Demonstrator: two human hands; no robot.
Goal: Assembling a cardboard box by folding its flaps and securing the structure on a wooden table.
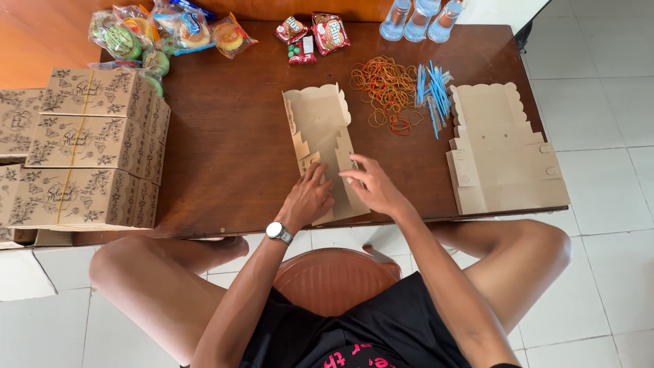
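A flat, unfolded kraft cardboard box blank (319, 129) with a scalloped edge lies on the dark wooden table (231, 136) in front of me. My left hand (308, 199), with a wristwatch on its wrist, presses on the blank's near end. My right hand (373, 185) pinches a side flap of the same blank at its right edge. Both hands are touching the cardboard near the table's front edge.
A stack of flat box blanks (504, 153) lies at the right. Rubber bands (387, 88) and blue straws (432, 92) sit behind. Finished printed boxes (88, 150) are stacked at the left, with wrapped snacks (170, 31), red packets (313, 35) and water cups (421, 17) along the back.
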